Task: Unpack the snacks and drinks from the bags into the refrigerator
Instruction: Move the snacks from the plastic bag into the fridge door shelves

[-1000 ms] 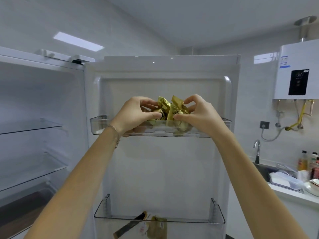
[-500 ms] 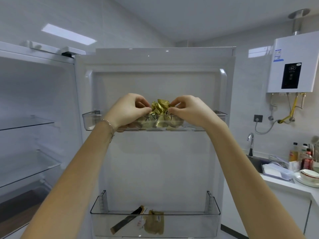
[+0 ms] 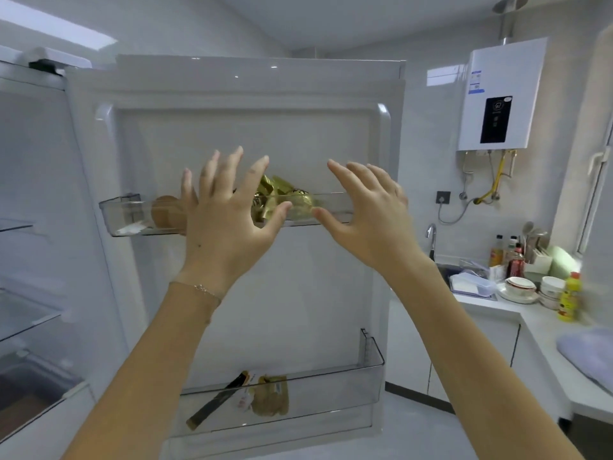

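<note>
Progress: gold-wrapped snacks (image 3: 282, 197) sit in the upper door shelf (image 3: 122, 214) of the refrigerator, with a round brown item (image 3: 166, 212) to their left. A dark stick packet (image 3: 212, 405) and a tan pouch (image 3: 270, 395) lie in the lower door bin (image 3: 331, 393). Part of the unpacking looks done.
Remaining: the bags are out of view, so I cannot tell how much is left. No drink shows in the door.
Left hand (image 3: 225, 224): fingers (image 3: 234, 167) spread and straight, holding nothing, raised near the camera in front of the upper door shelf.
Right hand (image 3: 368, 220): likewise spread and holding nothing, just right of the snacks in the view.
Refrigerator door (image 3: 252, 134): swung wide, its inner face toward the camera. Glass shelves (image 3: 26, 313) show at the left.
Room: a white kitchen. The table (image 3: 491, 305) on the right carries bowls, bottles and a yellow bottle (image 3: 569, 298), with a tap (image 3: 431, 232) beside them. A water heater (image 3: 501, 94) hangs on the far wall.
</note>
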The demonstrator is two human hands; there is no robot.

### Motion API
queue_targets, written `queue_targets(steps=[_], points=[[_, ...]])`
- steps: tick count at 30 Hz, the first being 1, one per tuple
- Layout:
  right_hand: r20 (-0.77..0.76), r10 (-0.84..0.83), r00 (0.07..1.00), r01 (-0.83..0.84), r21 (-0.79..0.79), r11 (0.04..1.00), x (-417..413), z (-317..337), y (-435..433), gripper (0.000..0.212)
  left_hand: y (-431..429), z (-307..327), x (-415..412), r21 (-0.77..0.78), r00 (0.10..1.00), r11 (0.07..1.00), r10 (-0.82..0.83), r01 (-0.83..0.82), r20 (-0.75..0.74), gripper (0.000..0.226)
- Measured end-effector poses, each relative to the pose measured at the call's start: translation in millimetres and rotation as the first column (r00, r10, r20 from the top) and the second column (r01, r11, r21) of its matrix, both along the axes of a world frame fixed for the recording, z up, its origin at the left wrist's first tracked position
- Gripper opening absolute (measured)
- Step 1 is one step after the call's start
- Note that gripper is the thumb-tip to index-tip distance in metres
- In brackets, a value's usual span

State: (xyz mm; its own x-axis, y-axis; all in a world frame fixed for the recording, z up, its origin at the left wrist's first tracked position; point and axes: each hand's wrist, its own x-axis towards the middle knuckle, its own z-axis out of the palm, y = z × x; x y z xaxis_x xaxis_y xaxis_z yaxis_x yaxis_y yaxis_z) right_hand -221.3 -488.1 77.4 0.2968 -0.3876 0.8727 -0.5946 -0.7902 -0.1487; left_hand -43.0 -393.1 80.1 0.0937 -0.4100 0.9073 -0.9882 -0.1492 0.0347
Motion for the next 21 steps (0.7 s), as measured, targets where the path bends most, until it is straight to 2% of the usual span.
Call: queue_targets(steps=[9,16,21], points=[[-0.053,-0.175,0.983,0.181,0.123,0.976,-80,-40,11,0.075,-29,-36,-71,0.014,0.984,0.987,-0.163,0.162,0.074,0.066],[-0.118,-0.319,0.940,0.338,0.219,0.915,-197,-73,-10,0.079,-78,-72,-183,0.119,0.947,0.948,-0.308,0.296,0.095,0.067],[-0.173,-0.409,0.896,0.442,0.268,0.856,-291,-98,-31,0.078,-120,-97,-270,0.187,0.914,0.900,-0.405,0.393,0.032,0.067]])
